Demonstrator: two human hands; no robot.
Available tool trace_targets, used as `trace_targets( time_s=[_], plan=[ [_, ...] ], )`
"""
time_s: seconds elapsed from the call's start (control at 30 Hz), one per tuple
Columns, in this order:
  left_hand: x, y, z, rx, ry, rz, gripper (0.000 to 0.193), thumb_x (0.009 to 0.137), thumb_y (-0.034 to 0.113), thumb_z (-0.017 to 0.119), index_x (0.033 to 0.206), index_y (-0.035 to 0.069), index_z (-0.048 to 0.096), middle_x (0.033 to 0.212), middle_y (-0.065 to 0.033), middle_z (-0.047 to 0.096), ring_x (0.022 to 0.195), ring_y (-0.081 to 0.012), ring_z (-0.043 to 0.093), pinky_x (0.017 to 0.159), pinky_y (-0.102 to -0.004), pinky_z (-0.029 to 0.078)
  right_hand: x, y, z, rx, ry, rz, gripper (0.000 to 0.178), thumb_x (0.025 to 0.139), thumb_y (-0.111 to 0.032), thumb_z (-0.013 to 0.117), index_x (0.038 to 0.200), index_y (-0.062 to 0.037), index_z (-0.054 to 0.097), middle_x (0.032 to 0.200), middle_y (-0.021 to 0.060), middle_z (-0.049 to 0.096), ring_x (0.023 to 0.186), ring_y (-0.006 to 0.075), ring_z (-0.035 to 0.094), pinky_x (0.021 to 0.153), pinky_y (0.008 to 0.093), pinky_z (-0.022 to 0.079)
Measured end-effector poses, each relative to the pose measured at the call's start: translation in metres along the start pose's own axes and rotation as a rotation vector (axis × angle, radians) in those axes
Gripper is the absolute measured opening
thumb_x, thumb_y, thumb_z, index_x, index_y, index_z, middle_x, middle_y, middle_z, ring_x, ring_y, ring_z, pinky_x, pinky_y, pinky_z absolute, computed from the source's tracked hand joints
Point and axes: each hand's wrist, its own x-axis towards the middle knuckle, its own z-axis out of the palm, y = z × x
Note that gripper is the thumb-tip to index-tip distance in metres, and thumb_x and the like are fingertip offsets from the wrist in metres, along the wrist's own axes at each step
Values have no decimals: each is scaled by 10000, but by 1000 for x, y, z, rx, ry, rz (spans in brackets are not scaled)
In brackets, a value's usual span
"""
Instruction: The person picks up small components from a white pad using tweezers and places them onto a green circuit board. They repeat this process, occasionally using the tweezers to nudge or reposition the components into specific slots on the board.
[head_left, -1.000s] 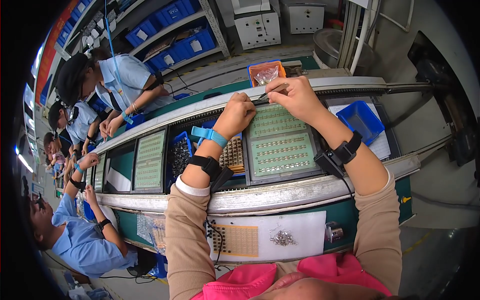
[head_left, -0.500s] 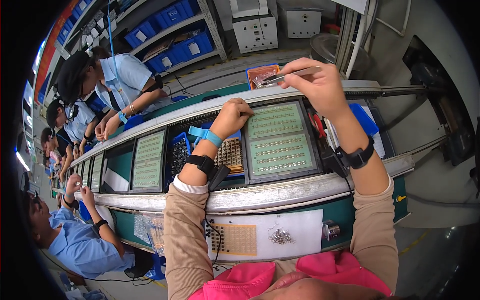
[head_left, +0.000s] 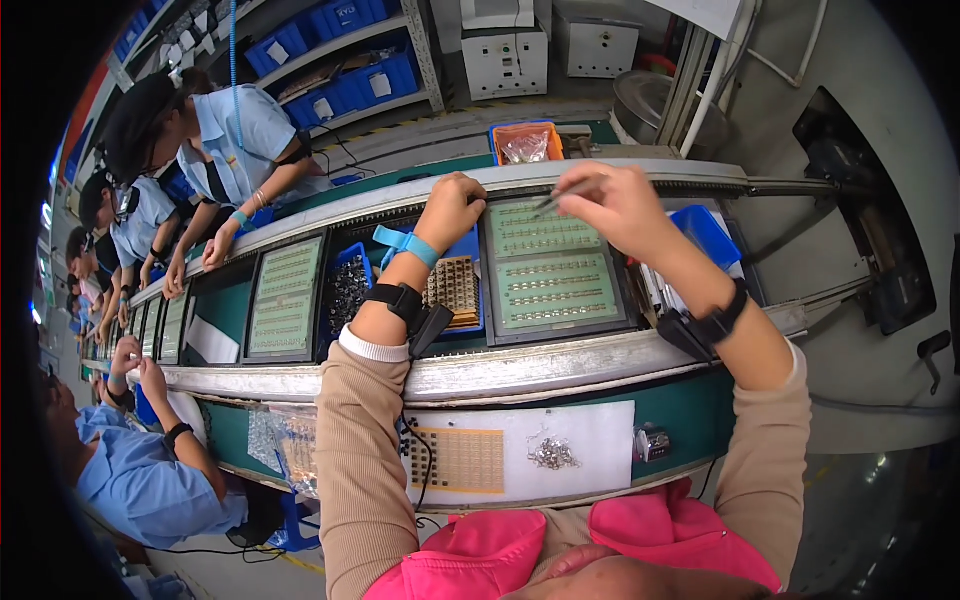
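My right hand (head_left: 618,208) is closed on metal tweezers (head_left: 560,200), slightly blurred. Their tips point down over the upper part of a green circuit board panel (head_left: 545,232). A second, similar panel (head_left: 555,290) lies below it in the same black frame (head_left: 490,300). Both carry rows of small metallic parts. My left hand (head_left: 455,207) sits by the frame's upper left corner, at the far rail, with its fingers curled; what they grip, if anything, is hidden. Under my left wrist is a blue bin with stacked tan part boards (head_left: 453,290).
Metal rails (head_left: 480,375) run along the line. On the near side, a white sheet (head_left: 600,470) bears a tan grid board (head_left: 460,460) and a pile of small metal parts (head_left: 553,453). An orange bin (head_left: 525,143) stands beyond. Co-workers in blue shirts (head_left: 165,480) work at left.
My right hand has come down and slightly left with the tweezers, from above the far rail to over the upper panel. My left hand stays near the frame's corner. The view has shifted slightly.
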Motion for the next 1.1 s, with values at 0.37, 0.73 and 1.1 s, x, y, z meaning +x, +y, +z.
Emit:
trace_targets(
  time_s=[0.37,0.73,1.1],
  plan=[
    [-3,1,3,77,-4,86,55,642,-9,592,689,-26,616,730,-172,586,704,-331,575,664,-386,474,84,60,48,-169,-178,-26,103,753,-57,617,792,38,630,660,95,655,599,129,629,577,256,484],
    [0,11,-8,-129,-31,90,105,698,17,625,795,-18,642,786,-148,626,738,-275,615,671,-344,486,80,55,26,260,-79,154,62,770,-29,608,800,24,618,723,97,646,611,155,640,590,260,507],
    [0,37,-15,-315,-132,91,108,735,43,654,824,-16,666,775,-125,666,699,-209,634,657,-294,494,54,46,3,596,35,348,73,781,-36,620,833,12,600,781,101,640,638,168,644,612,257,520]
  ],
)
